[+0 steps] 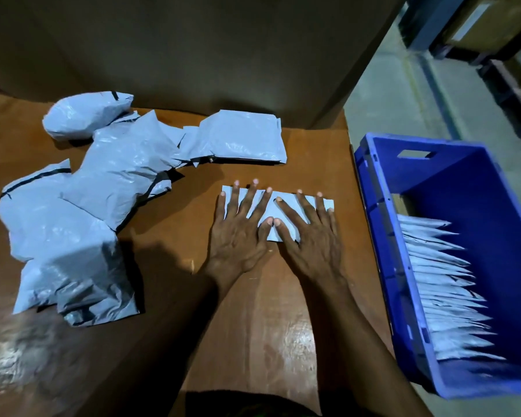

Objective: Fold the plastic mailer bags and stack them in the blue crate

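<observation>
A folded grey mailer bag (283, 204) lies flat on the brown table, right of its middle. My left hand (239, 233) and my right hand (309, 236) press on it side by side with straight, spread fingers, thumbs touching. To the right, off the table edge, stands the blue crate (382, 236), which holds a row of several folded grey mailers (445, 293) standing on edge. A heap of unfolded grey mailer bags (82, 206) covers the table's left side.
One flatter grey mailer (241, 136) lies at the back of the table (253, 311), just beyond my hands. A dark wall panel rises behind the table. Grey floor and dark shelving show at the upper right.
</observation>
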### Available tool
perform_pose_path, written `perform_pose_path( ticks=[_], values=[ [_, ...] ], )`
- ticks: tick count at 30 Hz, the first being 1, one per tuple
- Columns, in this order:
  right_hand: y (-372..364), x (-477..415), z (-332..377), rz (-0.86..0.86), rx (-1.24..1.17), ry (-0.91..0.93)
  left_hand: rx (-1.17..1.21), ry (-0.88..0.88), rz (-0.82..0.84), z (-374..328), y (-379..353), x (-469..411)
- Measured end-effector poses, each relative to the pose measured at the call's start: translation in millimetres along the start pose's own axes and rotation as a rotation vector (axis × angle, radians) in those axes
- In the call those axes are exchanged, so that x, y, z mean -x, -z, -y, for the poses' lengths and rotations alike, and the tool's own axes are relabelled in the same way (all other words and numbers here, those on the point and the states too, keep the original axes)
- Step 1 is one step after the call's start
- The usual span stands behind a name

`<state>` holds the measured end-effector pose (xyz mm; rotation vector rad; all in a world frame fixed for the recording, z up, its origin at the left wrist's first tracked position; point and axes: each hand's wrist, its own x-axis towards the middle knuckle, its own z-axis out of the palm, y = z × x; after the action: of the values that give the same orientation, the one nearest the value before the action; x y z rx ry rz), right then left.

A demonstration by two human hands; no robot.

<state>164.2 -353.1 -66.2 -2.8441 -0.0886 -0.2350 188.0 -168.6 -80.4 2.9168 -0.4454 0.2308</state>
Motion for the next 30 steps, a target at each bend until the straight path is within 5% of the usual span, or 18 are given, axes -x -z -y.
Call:
perform_pose_path(
  ticks=[19,30],
  values=[
    [-5,1,1,-0.01,-0.047,-0.065,0.022,0.062,-0.031,-8,-11,7],
    [8,-3,18,0.071,0.044,-0.083,0.196,0.145,0.21,8,14,-5]
  ],
)
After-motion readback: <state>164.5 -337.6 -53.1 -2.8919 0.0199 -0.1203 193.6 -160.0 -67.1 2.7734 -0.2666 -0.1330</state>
